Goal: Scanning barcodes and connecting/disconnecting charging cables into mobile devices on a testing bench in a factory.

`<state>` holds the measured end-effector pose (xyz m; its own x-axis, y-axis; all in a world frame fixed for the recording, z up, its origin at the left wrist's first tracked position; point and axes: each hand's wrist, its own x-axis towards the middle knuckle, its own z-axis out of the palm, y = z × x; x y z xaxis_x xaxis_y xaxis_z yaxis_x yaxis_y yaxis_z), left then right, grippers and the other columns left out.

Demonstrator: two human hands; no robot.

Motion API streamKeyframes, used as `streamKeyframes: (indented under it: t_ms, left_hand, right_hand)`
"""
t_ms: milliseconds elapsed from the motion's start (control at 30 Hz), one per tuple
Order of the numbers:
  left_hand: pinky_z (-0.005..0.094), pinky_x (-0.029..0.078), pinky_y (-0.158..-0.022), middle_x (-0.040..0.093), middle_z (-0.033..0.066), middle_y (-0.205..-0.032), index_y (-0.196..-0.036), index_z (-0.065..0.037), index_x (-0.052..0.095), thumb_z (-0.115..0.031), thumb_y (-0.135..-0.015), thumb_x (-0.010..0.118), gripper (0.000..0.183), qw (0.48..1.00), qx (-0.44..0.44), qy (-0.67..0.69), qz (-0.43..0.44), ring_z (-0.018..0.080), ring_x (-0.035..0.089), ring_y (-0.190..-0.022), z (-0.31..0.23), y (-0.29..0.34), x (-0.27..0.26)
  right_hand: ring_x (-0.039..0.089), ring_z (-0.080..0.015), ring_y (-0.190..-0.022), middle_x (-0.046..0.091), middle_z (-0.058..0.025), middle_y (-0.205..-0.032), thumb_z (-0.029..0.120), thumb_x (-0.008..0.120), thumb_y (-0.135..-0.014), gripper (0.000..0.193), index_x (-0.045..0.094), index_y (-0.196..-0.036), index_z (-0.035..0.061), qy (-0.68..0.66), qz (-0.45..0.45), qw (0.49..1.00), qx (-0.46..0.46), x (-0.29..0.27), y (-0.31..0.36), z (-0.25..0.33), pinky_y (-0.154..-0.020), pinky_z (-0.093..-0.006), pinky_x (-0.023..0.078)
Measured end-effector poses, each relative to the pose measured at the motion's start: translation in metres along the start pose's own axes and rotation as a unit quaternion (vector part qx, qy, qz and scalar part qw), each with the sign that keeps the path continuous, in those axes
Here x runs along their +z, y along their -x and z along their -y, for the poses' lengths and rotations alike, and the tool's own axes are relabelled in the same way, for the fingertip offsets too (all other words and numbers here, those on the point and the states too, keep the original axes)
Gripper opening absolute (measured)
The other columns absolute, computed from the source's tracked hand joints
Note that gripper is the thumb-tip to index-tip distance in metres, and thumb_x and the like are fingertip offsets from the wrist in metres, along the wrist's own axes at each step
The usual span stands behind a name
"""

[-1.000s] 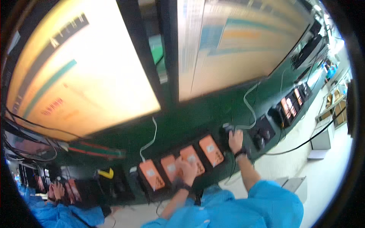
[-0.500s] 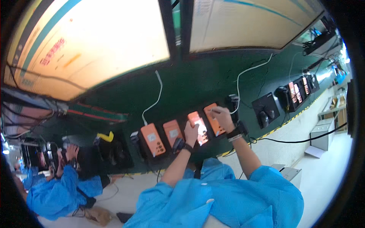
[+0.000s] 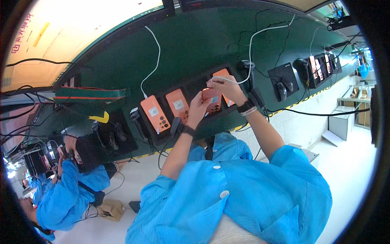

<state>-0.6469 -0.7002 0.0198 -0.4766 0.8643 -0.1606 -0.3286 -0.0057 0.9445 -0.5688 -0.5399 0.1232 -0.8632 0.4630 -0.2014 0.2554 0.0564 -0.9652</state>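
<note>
My left hand (image 3: 197, 109) is closed around an orange phone (image 3: 213, 99), its shiny back and camera lenses facing up. At the top end of that phone is my right hand (image 3: 228, 87), its fingers pinched on the end of a white cable (image 3: 250, 45); whether the plug sits in the phone is hidden by the fingers. Partly under the right hand lies another orange phone (image 3: 220, 73). Left of my left hand are an orange phone (image 3: 176, 101) in a black tray and one more orange phone (image 3: 154, 115), with a second white cable (image 3: 157, 53) at its top end.
Black handheld scanners stand at either side, one at the left (image 3: 139, 122) and one at the right (image 3: 246, 69). Further right lies a mouse (image 3: 281, 90) on a black pad. Monitors line the back of the green bench (image 3: 195, 44). A person (image 3: 67, 195) in blue works at the left.
My right hand has moved left with the cable, from the right-hand phone to the one in my left hand. That phone has tilted, and its bright glare is gone. My view has shifted.
</note>
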Motion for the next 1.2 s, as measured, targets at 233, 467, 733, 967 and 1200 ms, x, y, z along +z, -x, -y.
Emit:
streamKeyframes:
  t_ms: [233,467,733,967,1200]
  left_hand:
    - [0.0271,0.049,-0.093,0.064,0.0046,-0.114,-0.125,0.0,0.056,-0.003,-0.095,0.061,0.031,0.999,0.006,0.042,-0.021,0.0109,0.06,-0.105,-0.001,0.006,0.004]
    - [0.0275,0.048,-0.096,0.064,0.0037,-0.118,-0.128,-0.001,0.055,-0.002,-0.094,0.063,0.035,1.0,0.011,0.009,-0.018,0.0113,0.06,-0.109,0.003,0.003,-0.003]
    - [0.028,0.049,-0.095,0.064,0.006,-0.118,-0.127,0.001,0.056,-0.004,-0.093,0.065,0.035,0.998,0.008,0.043,-0.039,0.013,0.061,-0.109,0.008,0.004,-0.004]
    - [0.0287,0.05,-0.091,0.066,0.0084,-0.113,-0.124,0.002,0.057,-0.013,-0.093,0.067,0.036,0.981,-0.027,-0.062,-0.179,0.0147,0.062,-0.106,-0.014,0.022,-0.054]
    - [0.0277,0.052,-0.073,0.067,0.0072,-0.095,-0.106,0.001,0.063,-0.011,-0.096,0.058,0.017,0.909,0.008,-0.134,-0.395,0.0135,0.063,-0.082,-0.033,0.146,-0.146]
  right_hand:
    - [0.064,-0.0088,-0.083,0.071,-0.0036,-0.086,0.018,0.067,-0.091,0.022,0.072,-0.095,-0.0027,0.06,0.019,0.998,0.001,-0.002,-0.002,-0.009,-0.078,-0.0252,0.049]
    - [0.062,-0.0095,-0.085,0.071,-0.0041,-0.092,0.018,0.067,-0.091,0.021,0.072,-0.095,-0.002,0.012,0.054,0.998,0.023,0.003,-0.008,-0.009,-0.08,-0.0253,0.048]
    - [0.062,-0.0111,-0.089,0.07,-0.0057,-0.095,0.014,0.067,-0.091,0.02,0.071,-0.1,-0.0032,0.142,0.045,0.988,0.037,0.009,-0.015,-0.03,-0.081,-0.0265,0.048]
    - [0.058,-0.0057,-0.076,0.068,-0.0024,-0.085,0.021,0.073,-0.088,0.027,0.073,-0.107,0.0019,-0.001,0.013,1.0,0.009,0.028,-0.072,-0.067,-0.066,-0.0235,0.047]
    - [0.058,-0.0368,-0.112,0.063,-0.0205,-0.119,0.032,0.07,-0.087,0.042,0.067,-0.114,0.0004,0.232,-0.006,0.966,-0.111,0.15,-0.096,-0.049,-0.095,-0.0426,0.048]
